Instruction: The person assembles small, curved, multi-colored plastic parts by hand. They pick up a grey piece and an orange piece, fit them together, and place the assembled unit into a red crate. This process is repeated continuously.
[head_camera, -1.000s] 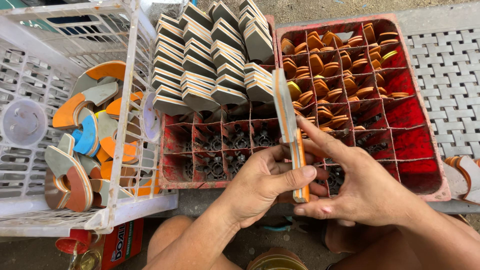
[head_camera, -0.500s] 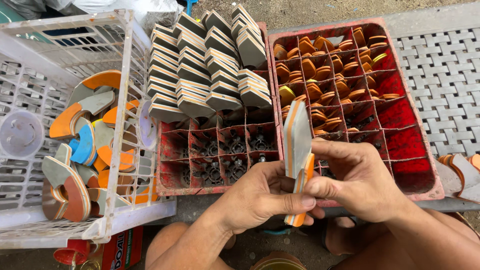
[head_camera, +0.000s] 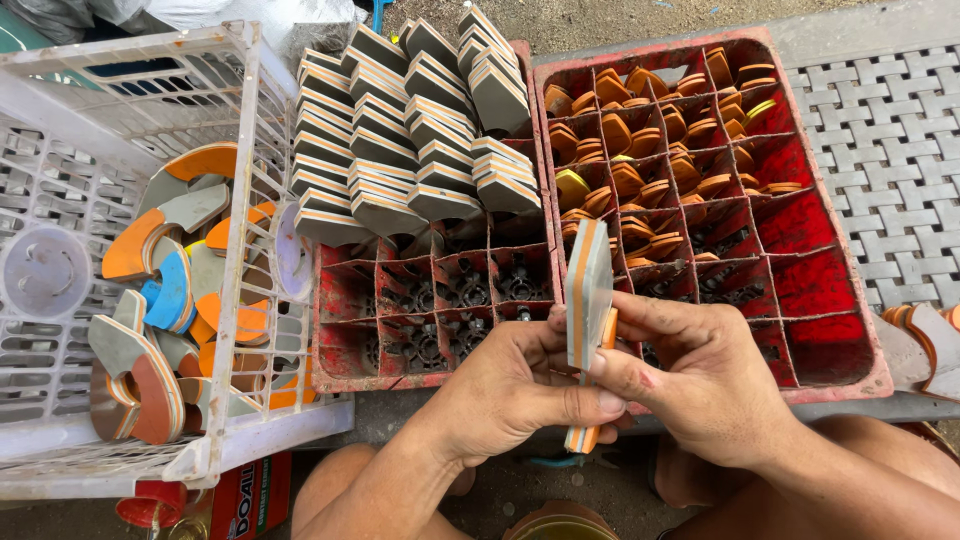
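Observation:
Both my hands grip one flat grey foam piece with an orange stripe (head_camera: 588, 290), held on edge above the front rim of the red crates. My left hand (head_camera: 510, 390) pinches its lower part from the left, thumb across the front. On the right side my right hand (head_camera: 700, 375) wraps the piece, fingers pointing left. A small orange end sticks out below my fingers. Behind the piece, the left red crate (head_camera: 400, 340) carries rows of stacked grey-and-orange pieces (head_camera: 400, 140). The right red crate (head_camera: 830, 290) holds several small orange offcuts (head_camera: 650, 120) in its cells.
A white plastic basket (head_camera: 230, 440) at left holds curved orange, grey and blue cutouts (head_camera: 160, 300). A grey woven mat (head_camera: 890, 140) lies at right, with more cut pieces (head_camera: 925, 335) at its edge. My knees are below, beside a red container (head_camera: 150, 505).
The foam piece has dropped toward me and turned more upright in my hands. Both hands shifted slightly down and closed tighter around its lower half.

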